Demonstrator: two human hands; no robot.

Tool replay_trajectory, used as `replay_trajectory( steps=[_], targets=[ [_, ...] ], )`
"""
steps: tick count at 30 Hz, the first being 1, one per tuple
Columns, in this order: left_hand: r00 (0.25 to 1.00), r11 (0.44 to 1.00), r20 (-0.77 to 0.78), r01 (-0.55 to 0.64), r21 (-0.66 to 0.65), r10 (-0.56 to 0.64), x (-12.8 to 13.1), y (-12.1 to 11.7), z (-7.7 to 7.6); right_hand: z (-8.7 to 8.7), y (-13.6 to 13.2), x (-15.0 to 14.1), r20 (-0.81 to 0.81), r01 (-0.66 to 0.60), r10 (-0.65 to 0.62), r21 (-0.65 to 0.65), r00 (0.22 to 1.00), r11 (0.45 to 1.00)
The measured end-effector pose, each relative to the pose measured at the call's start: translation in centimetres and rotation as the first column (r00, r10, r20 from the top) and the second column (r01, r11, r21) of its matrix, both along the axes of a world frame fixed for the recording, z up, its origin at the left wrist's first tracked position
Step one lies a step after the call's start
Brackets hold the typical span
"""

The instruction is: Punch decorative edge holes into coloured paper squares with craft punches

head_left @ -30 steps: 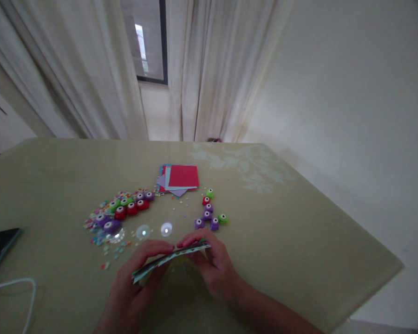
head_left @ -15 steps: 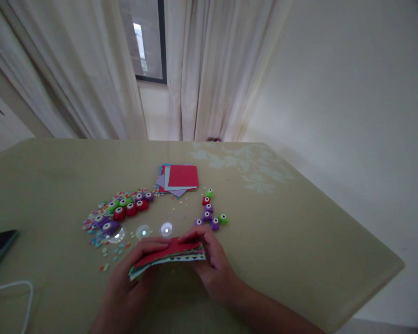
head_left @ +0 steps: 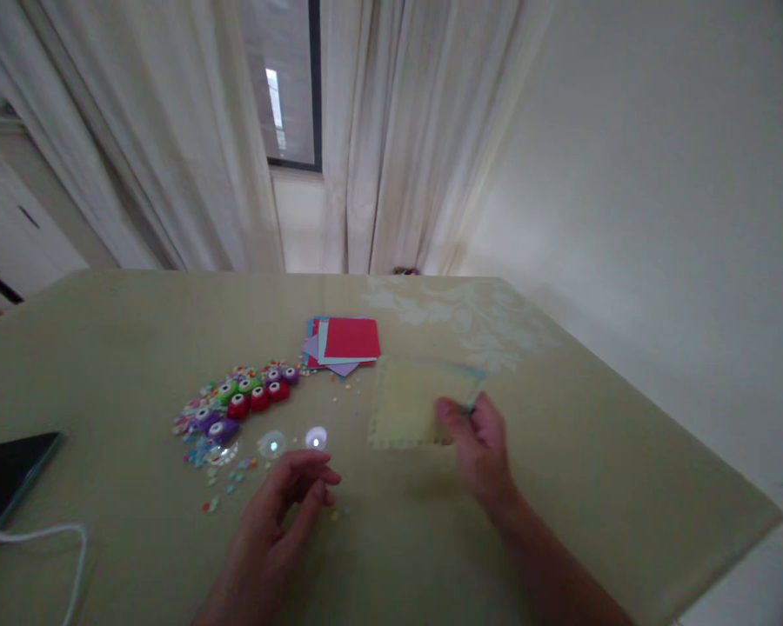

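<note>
My right hand [head_left: 486, 461] pinches a stack of square craft paper [head_left: 405, 404] at its right edge, thumb on top. The stack's pale yellow face with a scalloped edge shows, slightly blurred, above the table. My left hand [head_left: 284, 517] holds nothing; its fingers are loosely bent and apart. Beyond it lie two clear domed discs, one [head_left: 273, 444] left of the other [head_left: 316, 437]. Red, green and purple one-eyed toys [head_left: 258, 397] sit in a row among small pastel pieces [head_left: 186, 419]. The toys formerly visible on the right are hidden behind the paper.
Another pile of coloured paper [head_left: 352, 339], red on top, lies farther back on the table [head_left: 170, 322]. At the left are a dark tablet-like device [head_left: 13, 469] and a white cable [head_left: 78, 556]. Curtains [head_left: 431, 130] hang behind the table; a wall is at right.
My left hand has let go of the paper stack. My right hand has carried it right and away from me, turning it from its red face to the pale yellow one.
</note>
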State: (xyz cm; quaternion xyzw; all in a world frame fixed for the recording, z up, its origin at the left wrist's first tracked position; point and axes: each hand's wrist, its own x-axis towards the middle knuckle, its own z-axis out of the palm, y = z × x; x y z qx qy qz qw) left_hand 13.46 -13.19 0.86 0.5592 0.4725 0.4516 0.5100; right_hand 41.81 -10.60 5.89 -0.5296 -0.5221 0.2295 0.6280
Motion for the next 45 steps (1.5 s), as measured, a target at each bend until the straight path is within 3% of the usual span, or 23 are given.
replay_trajectory(
  steps=[3, 6, 10, 16, 20, 25, 29, 35, 38, 42, 45],
  targets=[
    [0.998, 0.998, -0.042, -0.05, 0.045, 0.052, 0.1, 0.3, -0.2, 2.2, 4.2, 7.9, -0.003, 0.171, -0.171, 0.026, 0.985, 0.985],
    [0.995, 0.994, -0.072, -0.061, 0.09, 0.067, 0.2, 0.5, 0.3, 2.9, 8.3, 15.0, 0.177, 0.241, -0.204, -0.22, 0.963, 0.945],
    [0.988, 0.981, -0.107, -0.091, 0.171, 0.11, 0.4, 0.6, 1.0, 2.5, 11.5, 19.9, 0.222, 0.288, -0.238, -0.229, 0.946, 0.93],
    [0.979, 0.972, -0.137, -0.124, 0.198, 0.153, 0.0, 0.9, 0.8, 1.8, 13.3, 20.5, 0.182, 0.277, -0.268, -0.025, 0.946, 0.961],
    [0.977, 0.975, -0.151, -0.122, 0.187, 0.152, -0.2, 0.9, 0.4, -0.6, 13.1, 19.4, 0.105, 0.233, -0.24, 0.075, 0.965, 0.97],
    [0.977, 0.975, -0.161, -0.107, 0.195, 0.139, -0.2, 0.9, 0.2, -5.0, 11.9, 17.7, 0.022, 0.176, -0.176, -0.003, 0.984, 0.984],
    [0.98, 0.973, -0.157, -0.085, 0.217, 0.121, -0.1, 1.0, 0.2, -6.1, 12.1, 17.6, -0.028, 0.155, -0.156, -0.033, 0.987, 0.987],
    [0.982, 0.975, -0.153, -0.075, 0.207, 0.108, -0.1, 1.0, 0.3, -5.4, 13.8, 19.8, -0.039, 0.154, -0.16, -0.124, 0.986, 0.98],
    [0.982, 0.976, -0.152, -0.076, 0.203, 0.108, 0.0, 1.0, 0.2, -3.5, 14.9, 22.5, -0.028, 0.211, -0.216, -0.121, 0.976, 0.97],
    [0.983, 0.976, -0.144, -0.083, 0.201, 0.113, 0.1, 0.9, 0.3, -0.4, 16.0, 25.7, -0.016, 0.325, -0.325, -0.026, 0.946, 0.945],
    [0.985, 0.978, -0.135, -0.081, 0.191, 0.108, 0.2, 0.8, 0.5, 0.2, 16.0, 26.6, 0.041, 0.36, -0.359, -0.026, 0.932, 0.932]
  ],
)
